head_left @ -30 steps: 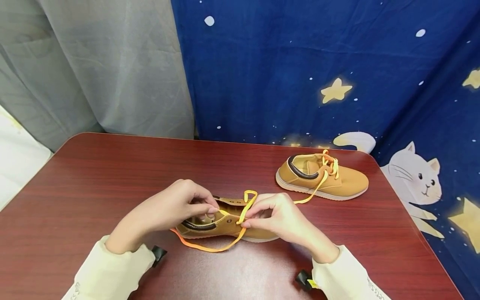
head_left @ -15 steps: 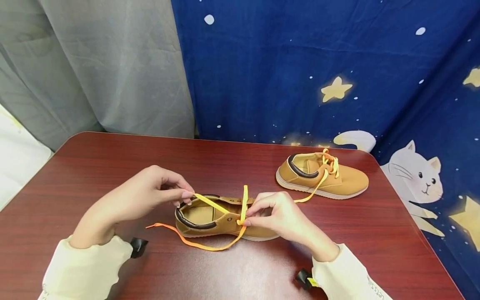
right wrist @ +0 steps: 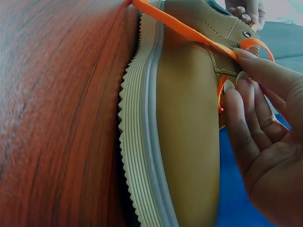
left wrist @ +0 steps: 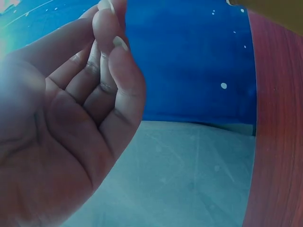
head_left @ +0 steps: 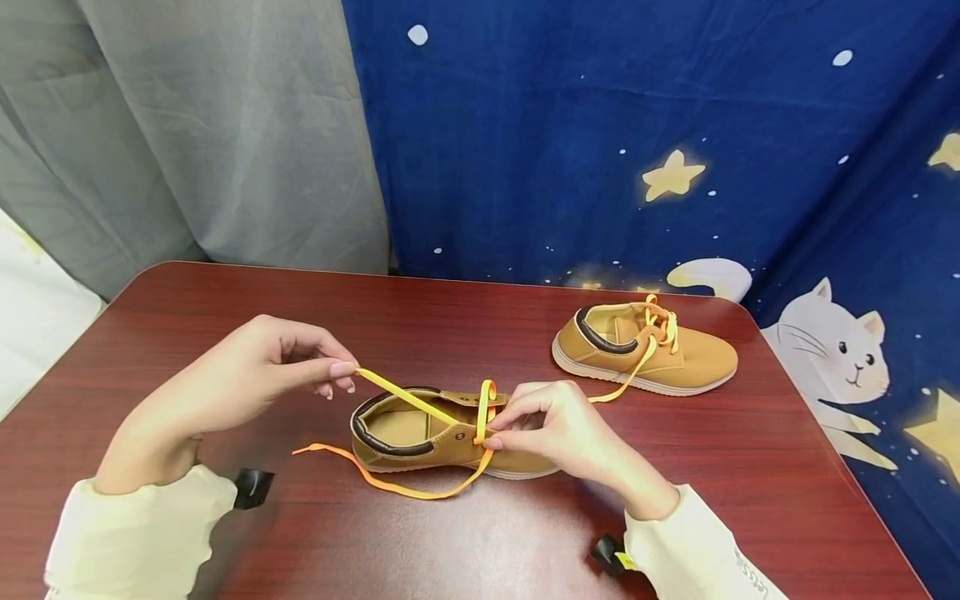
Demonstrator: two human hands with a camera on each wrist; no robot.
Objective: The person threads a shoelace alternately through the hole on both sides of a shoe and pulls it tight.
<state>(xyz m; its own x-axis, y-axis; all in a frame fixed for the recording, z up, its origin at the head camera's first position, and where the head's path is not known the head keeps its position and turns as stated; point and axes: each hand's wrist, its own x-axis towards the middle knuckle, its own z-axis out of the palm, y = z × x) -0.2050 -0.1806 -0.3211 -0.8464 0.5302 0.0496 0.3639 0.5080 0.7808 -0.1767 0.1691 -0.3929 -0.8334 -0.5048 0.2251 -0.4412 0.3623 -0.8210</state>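
In the head view, a tan lace-up shoe (head_left: pixel 420 454) with a dark padded collar stands on the table, toe to the right. My left hand (head_left: pixel 270 367) pinches one end of its yellow-orange shoelace (head_left: pixel 405 395), stretched taut from an eyelet up over the opening. In the left wrist view, thumb and fingertips meet, but the lace hardly shows. My right hand (head_left: pixel 558 429) grips the shoe's eyelet flap, thumb outside by the lace; its fingertips are partly hidden. A small lace loop rises beside these fingers. The lace's orange other end lies loose on the table.
A matching tan shoe (head_left: pixel 660 354), laced and with one lace end trailing, stands at the back right of the reddish-brown table (head_left: pixel 225 292). Grey and blue star-patterned curtains (head_left: pixel 525 125) hang behind the table's far edge.
My left hand has moved left and up from the shoe's opening, drawing a length of lace out through the eyelet. The right hand has stayed at the flap; the lace loop beside it has shrunk.
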